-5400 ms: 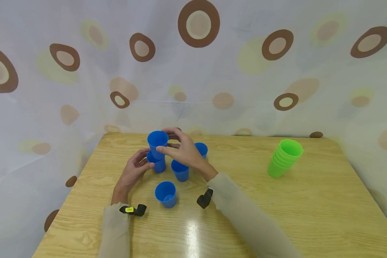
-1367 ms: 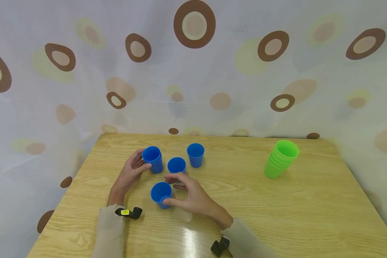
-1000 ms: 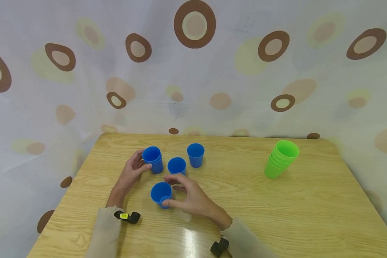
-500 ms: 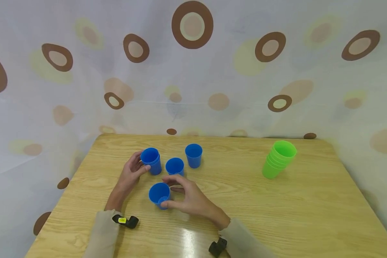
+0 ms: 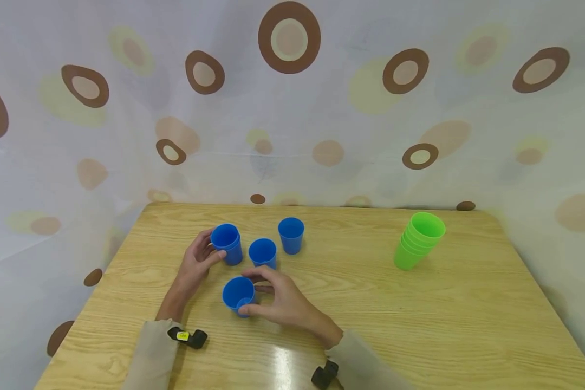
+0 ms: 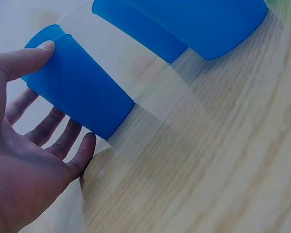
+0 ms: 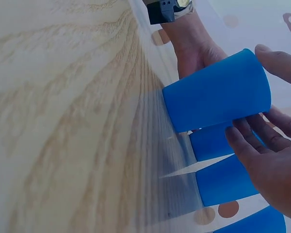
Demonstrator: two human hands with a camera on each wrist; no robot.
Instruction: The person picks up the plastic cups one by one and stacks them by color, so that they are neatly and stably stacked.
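Two nested blue cups (image 5: 233, 254) stand upright on the table at the left. My left hand (image 5: 194, 265) holds them from the left side, its thumb on the upper wall near the rim, as the left wrist view also shows. Nearest to me is a single blue cup (image 5: 235, 293), upright on the wood. Around its right side my right hand (image 5: 284, 302) grips it, thumb in front and fingers behind; in the right wrist view this cup (image 7: 218, 92) lies between thumb and fingers. Two more single cups stand behind: a middle blue cup (image 5: 262, 251) and a rear blue cup (image 5: 291, 236).
A stack of several nested green cups (image 5: 416, 244) leans slightly in view at the right of the wooden table (image 5: 370, 314). Behind the table's far edge hangs a pale curtain (image 5: 351, 108) with brown and beige ovals.
The blue cup that my right hand held above the left one now sits nested in it. My right hand has moved down to the front cup; lately both hands have stayed nearly still.
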